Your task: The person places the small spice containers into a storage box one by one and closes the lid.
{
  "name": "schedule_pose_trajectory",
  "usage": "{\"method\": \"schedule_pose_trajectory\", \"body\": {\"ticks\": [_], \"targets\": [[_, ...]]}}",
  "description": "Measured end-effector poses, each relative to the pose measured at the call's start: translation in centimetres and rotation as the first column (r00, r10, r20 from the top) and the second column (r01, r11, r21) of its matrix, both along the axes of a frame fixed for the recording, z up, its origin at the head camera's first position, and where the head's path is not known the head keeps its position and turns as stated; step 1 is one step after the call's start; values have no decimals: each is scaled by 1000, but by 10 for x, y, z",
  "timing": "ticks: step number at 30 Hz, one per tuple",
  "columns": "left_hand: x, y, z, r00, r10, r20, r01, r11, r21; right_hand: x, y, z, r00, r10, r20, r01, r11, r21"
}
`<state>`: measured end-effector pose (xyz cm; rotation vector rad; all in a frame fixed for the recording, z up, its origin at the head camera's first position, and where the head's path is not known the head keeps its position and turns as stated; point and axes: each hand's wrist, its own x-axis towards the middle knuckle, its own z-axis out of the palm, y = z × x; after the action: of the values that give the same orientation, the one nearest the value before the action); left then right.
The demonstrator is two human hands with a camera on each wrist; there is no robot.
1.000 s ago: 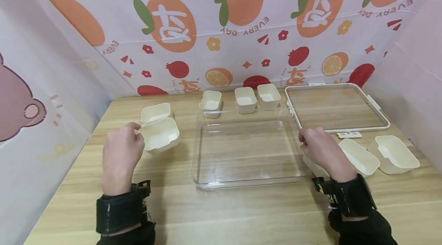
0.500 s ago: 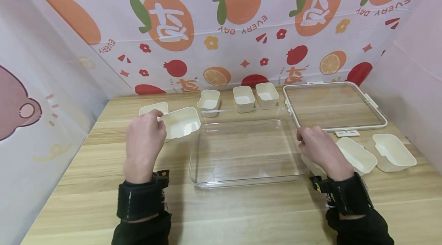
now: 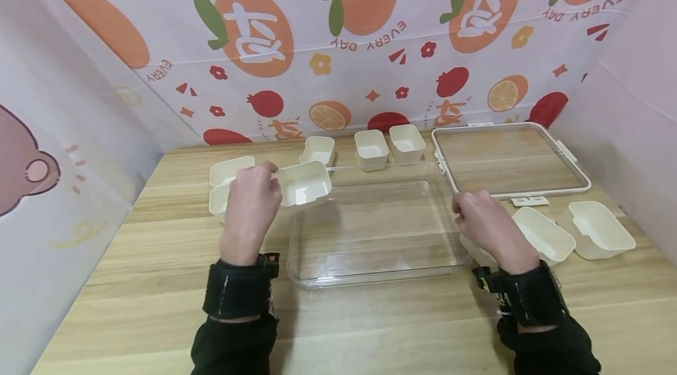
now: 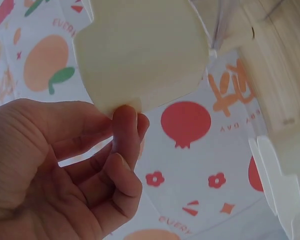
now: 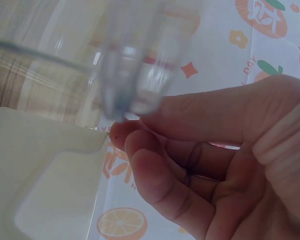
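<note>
A small cream plastic bin is pinched at its left rim by my left hand. It hangs over the far left corner of a large clear plastic box. The left wrist view shows the thumb and fingertips of that hand on the edge of the cream bin. On the other side, my right hand grips the clear box's right rim. In the right wrist view, thumb and forefinger of the right hand pinch the rim of the clear box, which is blurred.
Two cream bins stand at the table's far left. Three smaller cream bins line the back. Behind the right hand lies a clear lid with a white frame. More cream bins stand at the right, one partly hidden by the hand.
My left hand has carried the cream bin rightward from the left group to above the clear box's far left corner. My right hand has stayed on the box's rim.
</note>
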<state>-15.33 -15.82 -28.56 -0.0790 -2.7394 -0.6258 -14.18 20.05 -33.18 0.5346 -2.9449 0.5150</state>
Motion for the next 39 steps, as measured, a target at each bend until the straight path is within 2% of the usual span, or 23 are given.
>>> {"method": "schedule_pose_trajectory", "body": {"ticks": [9, 17, 24, 32, 39], "targets": [[-23, 13, -7, 996, -91, 8, 91, 996, -12, 0, -1, -1, 1000, 1, -2, -1, 1000, -13], [-36, 16, -12, 988, -152, -16, 150, 985, -87, 0, -1, -2, 1000, 2, 7, -1, 1000, -22], [-46, 19, -9, 988, -150, 48, 153, 985, -78, 0, 0, -2, 1000, 2, -3, -2, 1000, -17], [-52, 22, -5, 985, -150, 87, 157, 985, -71, 1, 0, -2, 1000, 5, -9, -6, 1000, -30], [-56, 28, -7, 977, -163, 139, 177, 979, -96, 1, 1, -4, 1000, 9, -30, -10, 999, -34]]}}
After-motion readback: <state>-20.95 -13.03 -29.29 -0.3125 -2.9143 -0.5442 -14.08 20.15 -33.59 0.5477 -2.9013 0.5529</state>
